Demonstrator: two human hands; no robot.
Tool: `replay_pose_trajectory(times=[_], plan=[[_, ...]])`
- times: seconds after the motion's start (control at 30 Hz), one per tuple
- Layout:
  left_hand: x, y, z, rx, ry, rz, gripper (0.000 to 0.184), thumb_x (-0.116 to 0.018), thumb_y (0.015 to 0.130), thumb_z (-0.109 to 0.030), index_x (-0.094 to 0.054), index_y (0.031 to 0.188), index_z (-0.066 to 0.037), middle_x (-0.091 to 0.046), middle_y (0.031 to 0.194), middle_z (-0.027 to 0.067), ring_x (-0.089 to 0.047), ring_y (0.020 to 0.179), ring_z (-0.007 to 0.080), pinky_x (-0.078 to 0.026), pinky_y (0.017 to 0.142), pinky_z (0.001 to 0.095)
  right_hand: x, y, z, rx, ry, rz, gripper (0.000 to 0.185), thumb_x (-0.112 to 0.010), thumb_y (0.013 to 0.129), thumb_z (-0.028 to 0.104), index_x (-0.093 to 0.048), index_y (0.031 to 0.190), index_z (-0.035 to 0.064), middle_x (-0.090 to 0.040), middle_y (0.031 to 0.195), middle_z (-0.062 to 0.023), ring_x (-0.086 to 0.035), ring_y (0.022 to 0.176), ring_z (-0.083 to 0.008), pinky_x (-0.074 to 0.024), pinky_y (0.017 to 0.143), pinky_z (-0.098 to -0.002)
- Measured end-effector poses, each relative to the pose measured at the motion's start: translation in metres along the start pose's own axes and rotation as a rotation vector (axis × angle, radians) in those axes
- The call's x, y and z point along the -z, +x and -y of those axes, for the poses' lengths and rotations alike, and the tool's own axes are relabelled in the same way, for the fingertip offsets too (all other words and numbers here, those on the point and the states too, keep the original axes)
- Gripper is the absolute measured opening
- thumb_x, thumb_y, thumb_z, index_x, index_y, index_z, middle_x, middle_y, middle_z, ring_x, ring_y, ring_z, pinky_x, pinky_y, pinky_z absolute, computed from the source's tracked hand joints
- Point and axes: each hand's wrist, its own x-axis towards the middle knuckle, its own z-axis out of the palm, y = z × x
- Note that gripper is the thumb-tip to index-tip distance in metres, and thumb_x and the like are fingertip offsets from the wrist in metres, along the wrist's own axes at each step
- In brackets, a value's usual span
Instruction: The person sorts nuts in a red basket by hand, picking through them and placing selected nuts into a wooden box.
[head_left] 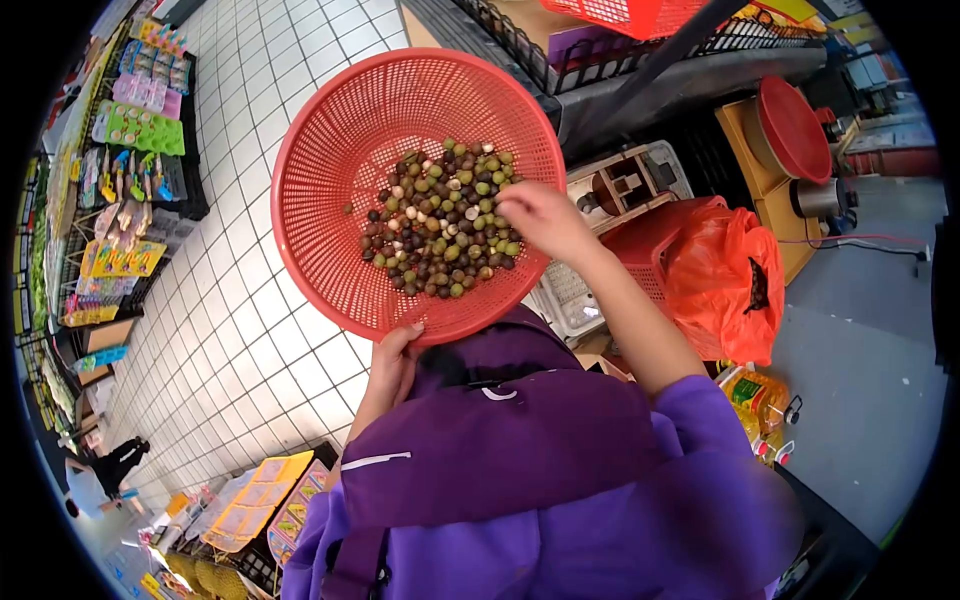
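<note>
A round red plastic basket (330, 200) with mesh walls is tilted in front of my body. My left hand (394, 365) grips its near rim, thumb over the edge and fingers underneath, partly hidden. Inside lies a heap of small round nuts or seeds (440, 225), green and dark brown, with a few pale ones that look peeled. My right hand (540, 222) is over the heap's right edge, fingers curled together in a pinch. Whatever is between those fingertips, if anything, is hidden.
To the right, a red plastic bag (715, 275) sits near a crate and bottles of yellow oil (757, 400). A black shelf edge (640, 95) runs along the upper right. Racks of packaged goods (140, 130) line the left beyond the tiled floor (235, 300). A person (95, 480) is at lower left.
</note>
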Motion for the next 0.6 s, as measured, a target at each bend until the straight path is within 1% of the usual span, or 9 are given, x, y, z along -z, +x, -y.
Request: replay_pose_trajectory(times=[0.07, 0.13, 0.17, 0.23, 0.3, 0.37, 0.43, 0.47, 0.6], plan=[[0.001, -0.003, -0.001, -0.019, -0.014, -0.004, 0.043, -0.051, 0.075, 0.0, -0.04, 0.116, 0.006, -0.057, 0.105, 0.0153, -0.058, 0.095, 0.0244, -0.048, 0.082, 0.0355, -0.027, 0.006, -0.002, -0.021, -0.438, 0.173, 0.022, -0.058, 0.078, 0.02, -0.057, 0.093, 0.0046, -0.056, 0.089, -0.0146, -0.058, 0.08, -0.0284, -0.0467, 0.072, -0.0367], [0.003, -0.005, -0.001, -0.018, 0.046, 0.005, 0.043, -0.052, 0.075, -0.001, -0.042, 0.116, 0.005, -0.055, 0.108, 0.0154, -0.058, 0.095, 0.0237, -0.048, 0.082, 0.0352, -0.05, 0.001, 0.016, -0.094, -0.487, 0.196, 0.024, -0.057, 0.077, 0.021, -0.053, 0.095, 0.0054, -0.053, 0.094, -0.0166, -0.056, 0.082, -0.0339, -0.0453, 0.072, -0.0438], [0.004, -0.006, -0.001, -0.022, 0.039, 0.0, 0.043, -0.052, 0.075, -0.001, -0.042, 0.116, 0.005, -0.055, 0.108, 0.0154, -0.058, 0.095, 0.0237, -0.048, 0.082, 0.0352, -0.068, -0.003, 0.009, -0.029, -0.439, 0.213, 0.026, -0.055, 0.078, 0.02, -0.05, 0.1, 0.0067, -0.051, 0.097, -0.0164, -0.057, 0.081, -0.0339, -0.0456, 0.07, -0.0442], [0.007, -0.009, -0.003, 0.035, 0.024, 0.022, 0.023, -0.051, 0.078, -0.005, -0.055, 0.096, 0.008, -0.061, 0.093, 0.0141, -0.059, 0.089, 0.0202, -0.045, 0.083, 0.0334, -0.091, -0.015, 0.033, -0.005, -0.355, 0.311, 0.023, -0.053, 0.08, 0.018, -0.05, 0.1, 0.0084, -0.053, 0.096, -0.015, -0.057, 0.08, -0.0342, -0.0455, 0.07, -0.0435], [0.007, -0.01, -0.002, 0.04, 0.012, 0.004, 0.023, -0.051, 0.078, -0.005, -0.055, 0.096, 0.008, -0.061, 0.093, 0.0145, -0.059, 0.088, 0.0205, -0.045, 0.083, 0.0337, -0.097, -0.014, 0.041, 0.044, -0.29, 0.354, 0.021, -0.052, 0.081, 0.018, -0.05, 0.1, 0.009, -0.054, 0.095, -0.0147, -0.057, 0.079, -0.0335, -0.0455, 0.069, -0.0428], [0.007, -0.012, -0.001, 0.047, 0.004, -0.013, 0.024, -0.051, 0.078, -0.006, -0.055, 0.096, 0.009, -0.062, 0.092, 0.0149, -0.059, 0.088, 0.0208, -0.045, 0.083, 0.034, -0.092, -0.003, 0.041, -0.027, -0.195, 0.284, 0.018, -0.052, 0.081, 0.018, -0.05, 0.097, 0.0091, -0.057, 0.089, -0.0144, -0.057, 0.077, -0.0321, -0.0455, 0.067, -0.0414], [0.003, -0.013, -0.003, 0.118, 0.05, 0.026, 0.042, -0.053, 0.075, -0.003, -0.043, 0.115, 0.004, -0.057, 0.106, 0.0128, -0.058, 0.092, 0.0217, -0.047, 0.084, 0.0331, -0.075, 0.015, 0.028, 0.017, -0.203, 0.089, 0.018, -0.054, 0.081, 0.018, -0.05, 0.093, 0.0053, -0.058, 0.085, -0.0156, -0.057, 0.076, -0.0316, -0.0453, 0.066, -0.0401], [0.003, -0.012, -0.002, 0.116, 0.048, 0.025, 0.042, -0.053, 0.075, -0.003, -0.043, 0.115, 0.004, -0.057, 0.106, 0.0128, -0.058, 0.092, 0.0217, -0.047, 0.084, 0.0331, -0.068, 0.023, 0.029, -0.028, -0.23, 0.053, 0.019, -0.055, 0.08, 0.018, -0.049, 0.092, 0.0041, -0.057, 0.085, -0.0158, -0.057, 0.075, -0.0321, -0.0451, 0.066, -0.0399], [0.004, -0.011, 0.001, 0.107, 0.042, 0.046, 0.042, -0.054, 0.075, -0.004, -0.042, 0.115, 0.004, -0.056, 0.107, 0.0128, -0.058, 0.093, 0.0219, -0.047, 0.084, 0.0329, -0.086, 0.032, 0.009, 0.046, -0.418, 0.123, 0.02, -0.058, 0.079, 0.016, -0.05, 0.091, 0.0024, -0.057, 0.079, -0.0133, -0.058, 0.07, -0.0281, -0.045, 0.063, -0.0377]])
